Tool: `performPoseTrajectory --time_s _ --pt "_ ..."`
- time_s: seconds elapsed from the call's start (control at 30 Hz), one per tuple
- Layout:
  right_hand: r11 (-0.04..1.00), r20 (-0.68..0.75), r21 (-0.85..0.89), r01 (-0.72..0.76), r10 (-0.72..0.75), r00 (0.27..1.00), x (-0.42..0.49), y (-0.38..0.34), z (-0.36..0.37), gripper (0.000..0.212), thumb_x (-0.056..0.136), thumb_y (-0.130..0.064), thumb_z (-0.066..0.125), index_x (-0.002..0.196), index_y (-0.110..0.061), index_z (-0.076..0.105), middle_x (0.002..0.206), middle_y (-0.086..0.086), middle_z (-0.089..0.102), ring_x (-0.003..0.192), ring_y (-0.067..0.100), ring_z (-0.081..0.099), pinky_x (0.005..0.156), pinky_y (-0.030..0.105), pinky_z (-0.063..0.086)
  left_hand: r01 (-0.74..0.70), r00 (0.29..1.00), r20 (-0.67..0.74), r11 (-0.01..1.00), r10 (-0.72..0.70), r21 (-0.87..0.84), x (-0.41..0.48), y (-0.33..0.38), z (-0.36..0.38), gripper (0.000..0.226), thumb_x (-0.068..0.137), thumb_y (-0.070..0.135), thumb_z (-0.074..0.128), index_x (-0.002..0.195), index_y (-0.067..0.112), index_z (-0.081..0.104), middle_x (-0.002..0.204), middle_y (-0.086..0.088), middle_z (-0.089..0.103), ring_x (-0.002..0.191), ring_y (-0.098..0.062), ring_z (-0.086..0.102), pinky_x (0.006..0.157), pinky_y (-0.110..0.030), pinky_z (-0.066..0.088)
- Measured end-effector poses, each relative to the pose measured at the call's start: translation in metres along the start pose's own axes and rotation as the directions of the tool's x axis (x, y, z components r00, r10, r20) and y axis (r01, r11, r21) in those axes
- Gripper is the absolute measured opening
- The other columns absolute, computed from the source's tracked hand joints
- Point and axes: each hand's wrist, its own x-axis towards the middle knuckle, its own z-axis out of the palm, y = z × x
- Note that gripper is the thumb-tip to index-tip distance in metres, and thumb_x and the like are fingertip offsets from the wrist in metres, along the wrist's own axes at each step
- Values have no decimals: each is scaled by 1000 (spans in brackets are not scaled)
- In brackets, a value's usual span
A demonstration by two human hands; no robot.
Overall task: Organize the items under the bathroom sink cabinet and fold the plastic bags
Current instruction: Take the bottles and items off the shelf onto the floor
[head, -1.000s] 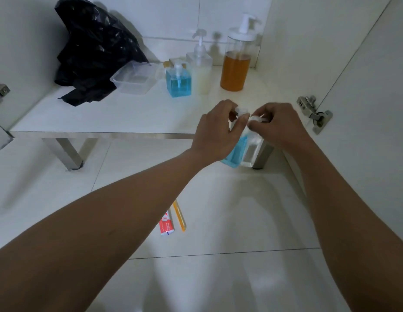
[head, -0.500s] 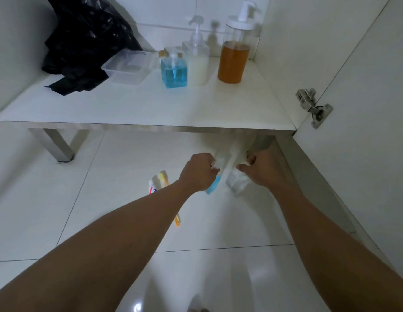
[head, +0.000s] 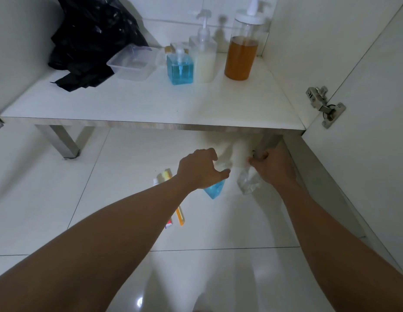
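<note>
My left hand [head: 200, 170] and my right hand [head: 272, 167] are low over the floor tiles, just in front of the shelf's right leg, both closed on a clear bottle [head: 214, 190] partly filled with blue liquid. Its blue corner shows under my left hand and its clear part under my right. A white blur hides the bottle's top between my hands. A crumpled black plastic bag [head: 92, 41] lies at the back left of the white shelf [head: 151, 104].
On the shelf stand a clear plastic tub [head: 133, 63], a blue pump bottle [head: 179, 68], a milky pump bottle [head: 204, 61] and a tall orange pump bottle [head: 240, 57]. A toothpaste tube [head: 169, 223] and an orange toothbrush [head: 180, 216] lie on the floor. The open cabinet door with its hinge [head: 324, 105] is on the right.
Both hands have brought the bottle down from shelf-edge height to just above the floor. The view has shifted closer to the shelf.
</note>
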Motion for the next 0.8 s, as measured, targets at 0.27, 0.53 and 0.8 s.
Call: performPoseTrajectory --time_s 0.27,0.53,0.8 --pt "956 -270 160 247 -198 942 18 -76 -34 17 84 -37 67 81 -21 64 81 -2 66 78 18 64 73 35 56 -104 902 -422 995 88 -13 22 2 -64 26 86 51 62 89 26 65 78 6 67 83 -21 64 71 -30 44" --pt "926 -78 216 311 -301 951 50 -143 -4 37 86 -36 71 114 -12 65 106 2 64 101 17 61 91 27 48 76 917 -383 992 -110 -102 88 -40 -97 54 84 43 75 125 14 56 118 -7 62 117 -27 51 99 -36 43" --pt "858 -57 494 142 -131 990 122 -189 27 93 76 -57 74 150 -16 33 141 5 52 128 20 51 108 36 42 160 894 -339 915 -294 -371 158 -50 -119 130 65 52 89 159 16 6 161 -4 28 146 -25 31 115 -44 33"
